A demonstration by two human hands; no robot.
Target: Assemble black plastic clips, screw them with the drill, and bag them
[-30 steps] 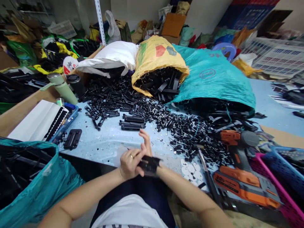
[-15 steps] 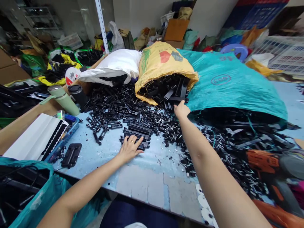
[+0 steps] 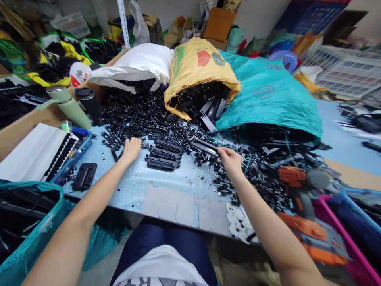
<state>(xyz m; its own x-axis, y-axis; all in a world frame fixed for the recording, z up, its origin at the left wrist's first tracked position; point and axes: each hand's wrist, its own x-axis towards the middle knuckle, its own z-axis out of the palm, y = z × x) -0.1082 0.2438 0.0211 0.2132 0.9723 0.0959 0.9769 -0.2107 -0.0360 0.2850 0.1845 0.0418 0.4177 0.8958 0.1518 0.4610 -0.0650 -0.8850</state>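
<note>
My right hand (image 3: 231,161) pinches the end of a long black plastic bar (image 3: 205,146) and holds it over the loose small parts. My left hand (image 3: 131,150) has its fingers curled down at the edge of a heap of small black linkage pieces (image 3: 127,115); what its fingertips grip is hidden. Between the hands, several black bars (image 3: 162,155) lie side by side in a row on the blue table (image 3: 125,180). A yellow sack (image 3: 202,65) lies open behind them, more black bars spilling from its mouth.
A white sack (image 3: 143,61) and a teal sack (image 3: 268,95) flank the yellow one. Screws and small fittings (image 3: 220,178) cover the right side near an orange power drill (image 3: 293,176). At left are a green tumbler (image 3: 71,107) and a black hinged plate (image 3: 85,176).
My right hand has drawn back from the yellow sack's mouth with a black bar. My left hand has left the row of bars and moved left to the linkage pieces. The view has shifted.
</note>
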